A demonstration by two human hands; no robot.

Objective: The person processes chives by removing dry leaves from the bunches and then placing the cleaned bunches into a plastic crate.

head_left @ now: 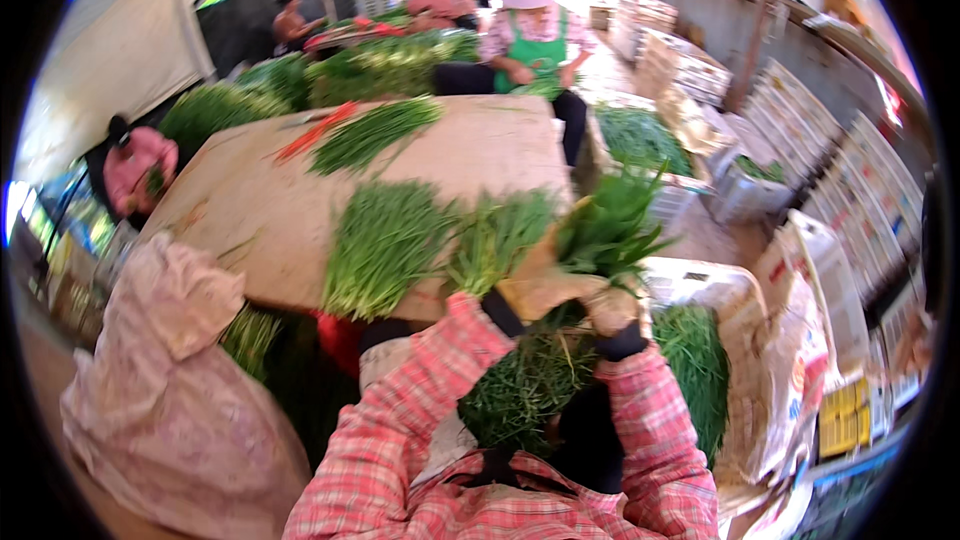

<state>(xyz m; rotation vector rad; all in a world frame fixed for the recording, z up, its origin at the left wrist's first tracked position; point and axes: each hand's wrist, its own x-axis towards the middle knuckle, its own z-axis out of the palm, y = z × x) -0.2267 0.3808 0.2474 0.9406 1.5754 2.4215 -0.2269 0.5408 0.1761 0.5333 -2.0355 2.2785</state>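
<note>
A bunch of green chives point(610, 225) stands upright at the table's right corner, its leaves fanned out at the top. My right hand point(612, 310) is closed around its lower end. Close beside it my left hand point(545, 295) stretches toward the bunch's base, its fingers blurred, so their grip does not show. Just past my left hand a smaller pile of chives point(495, 235) lies on the wooden table point(480, 140). Left of that is a larger pile of chives point(385, 245). Loose green stalks point(525, 390) lie in my lap below both hands.
Red strips point(315, 132) and another chive bundle point(375, 135) lie farther back on the table. A crate of greens point(695, 370) stands to my right, a cloth-covered heap point(190, 370) to my left. Across the table sits a person in a green apron point(540, 45); others work farther off.
</note>
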